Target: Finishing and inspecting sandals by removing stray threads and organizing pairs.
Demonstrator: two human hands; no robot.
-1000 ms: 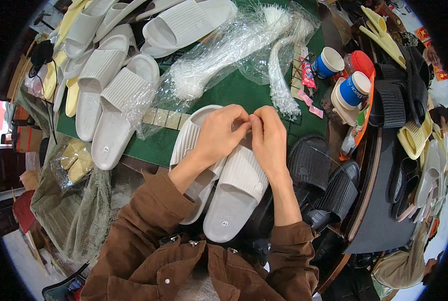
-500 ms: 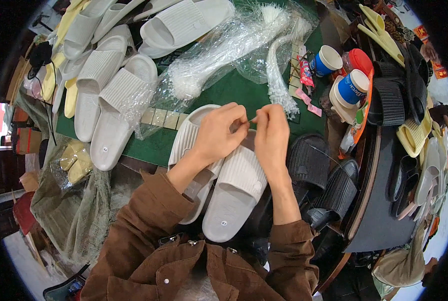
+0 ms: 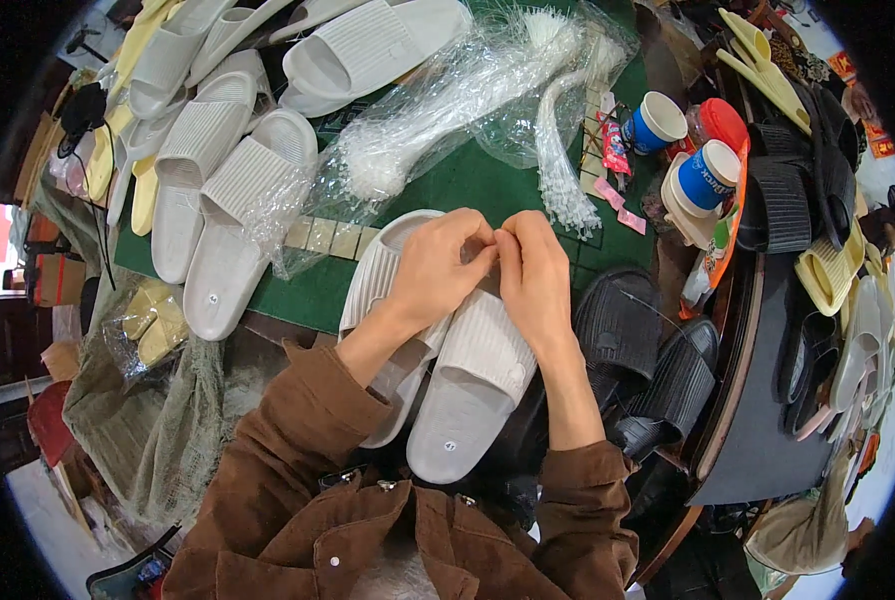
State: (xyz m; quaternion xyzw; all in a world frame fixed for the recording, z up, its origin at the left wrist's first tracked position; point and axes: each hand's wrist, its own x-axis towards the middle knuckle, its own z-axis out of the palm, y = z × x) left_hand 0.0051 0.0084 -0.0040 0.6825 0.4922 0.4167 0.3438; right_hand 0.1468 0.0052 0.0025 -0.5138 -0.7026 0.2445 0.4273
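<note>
Two white ribbed slide sandals (image 3: 472, 385) lie side by side, soles up, at the near edge of the green table (image 3: 467, 180). My left hand (image 3: 445, 262) and my right hand (image 3: 530, 270) rest on top of the pair with fingertips pinched together at about the straps. Whatever small thing is between the fingers is hidden by them. Both forearms wear brown sleeves.
More white slides (image 3: 232, 190) lie at the back left, one partly in clear plastic. A heap of clear plastic bags (image 3: 457, 95) and a bundle of white plastic ties (image 3: 562, 185) sit behind my hands. Black slides (image 3: 632, 345) are at the right, paper cups (image 3: 707, 175) beyond.
My hands have drawn closer together over the sandals; half a second ago they were slightly apart with a thin white tie between them.
</note>
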